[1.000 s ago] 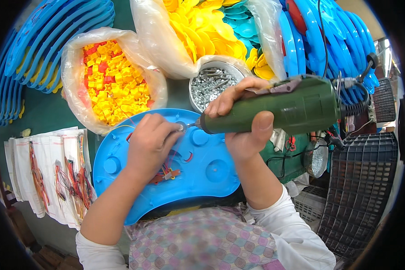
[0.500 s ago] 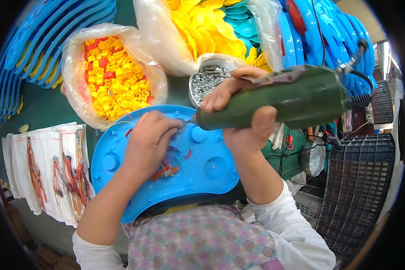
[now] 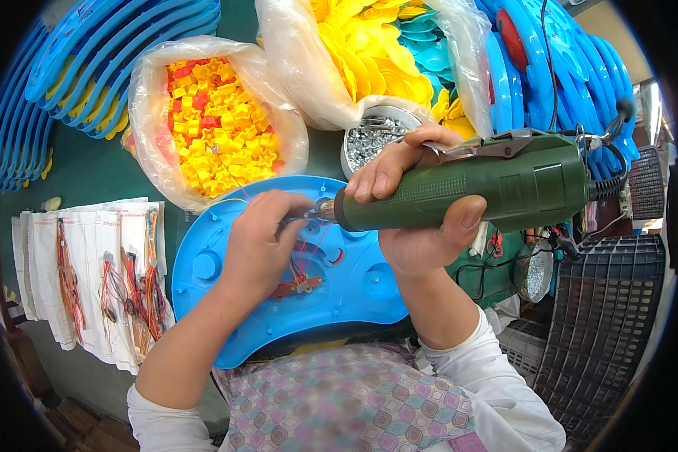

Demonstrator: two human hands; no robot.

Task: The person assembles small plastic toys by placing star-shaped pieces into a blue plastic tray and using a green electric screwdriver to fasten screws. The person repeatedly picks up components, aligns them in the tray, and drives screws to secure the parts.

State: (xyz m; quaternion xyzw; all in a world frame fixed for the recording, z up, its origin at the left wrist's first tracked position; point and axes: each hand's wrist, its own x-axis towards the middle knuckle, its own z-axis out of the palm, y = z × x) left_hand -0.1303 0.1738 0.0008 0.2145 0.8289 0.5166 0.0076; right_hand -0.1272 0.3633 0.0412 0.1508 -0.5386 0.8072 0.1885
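Note:
My right hand (image 3: 422, 203) is wrapped around a green electric screwdriver (image 3: 497, 181), held nearly level with its bit pointing left. At its metal nose (image 3: 325, 210), the fingertips of my left hand (image 3: 260, 230) pinch close to the bit. What they hold is small and mostly hidden by the fingers. Both hands are over a blue plastic shell (image 3: 279, 324), which lies with its hollow, post-studded side up. Thin wires run inside the shell to a small brown circuit board (image 3: 297, 286), partly hidden by my left wrist.
Behind the shell stand a bag of yellow and red star-shaped pieces (image 3: 222, 124), a bowl of screws (image 3: 373, 139) and a bag of yellow and teal parts (image 3: 365, 56). Wire bundles (image 3: 139, 294) lie on white cloth at left. Blue shells (image 3: 120, 60) are stacked far left; a black crate (image 3: 606, 316) stands right.
The whole view has shifted, so the scene sits farther right. The screwdriver has turned slightly, showing its lever more clearly. My left fingers stay at the bit.

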